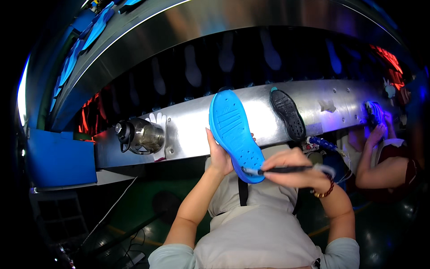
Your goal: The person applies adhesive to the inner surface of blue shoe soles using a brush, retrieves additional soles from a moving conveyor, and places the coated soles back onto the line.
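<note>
A bright blue shoe sole [232,127] is held up before me, tilted, its patterned inner face toward me. My left hand [219,157] grips it from the left edge and beneath, so part of the fingers is hidden behind it. In my right hand [293,168] is a slim black-handled brush [282,170], with a pale, clear tube curving from its back end. The brush tip meets the sole's near end, by the small holes. Beyond my right hand a black shoe sole [288,113] lies on the metal ledge.
Along the steel ledge [188,130] stand a dark-lidded bottle [142,136] and a pale glove [157,120]. Behind it a dark conveyor carries several soles [192,67]. A blue box [62,154] is at left; a co-worker's arm [380,161] works at right.
</note>
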### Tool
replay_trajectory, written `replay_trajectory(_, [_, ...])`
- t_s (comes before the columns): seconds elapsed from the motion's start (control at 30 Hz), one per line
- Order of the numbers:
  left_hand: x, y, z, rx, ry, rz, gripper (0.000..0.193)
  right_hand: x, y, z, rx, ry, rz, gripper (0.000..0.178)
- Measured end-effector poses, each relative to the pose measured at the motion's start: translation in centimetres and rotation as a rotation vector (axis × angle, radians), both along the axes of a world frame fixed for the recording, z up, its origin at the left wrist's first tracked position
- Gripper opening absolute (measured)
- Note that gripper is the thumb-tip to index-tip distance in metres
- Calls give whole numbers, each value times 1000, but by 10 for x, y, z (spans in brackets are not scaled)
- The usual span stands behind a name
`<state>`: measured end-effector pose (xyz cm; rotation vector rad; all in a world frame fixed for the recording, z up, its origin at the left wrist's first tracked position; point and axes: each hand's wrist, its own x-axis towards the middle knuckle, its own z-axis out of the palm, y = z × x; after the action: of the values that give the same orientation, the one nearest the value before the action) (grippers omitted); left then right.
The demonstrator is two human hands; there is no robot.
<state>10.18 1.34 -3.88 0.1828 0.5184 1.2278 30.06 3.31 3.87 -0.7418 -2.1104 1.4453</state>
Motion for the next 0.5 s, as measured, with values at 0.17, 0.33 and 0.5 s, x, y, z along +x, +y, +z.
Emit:
replay_trajectory(0.17, [27,-6,20,80,-271,-131,90,-13,44,12,-86,239,-383,19])
replay_trajectory(0.33, [30,-8,32,-71,-247,21,85,-9,28,24,-11,259,1,20])
replay_trajectory(0.5, [31,-3,44,38,-165,-59,90,-4,30,27,-321,166,-237,18])
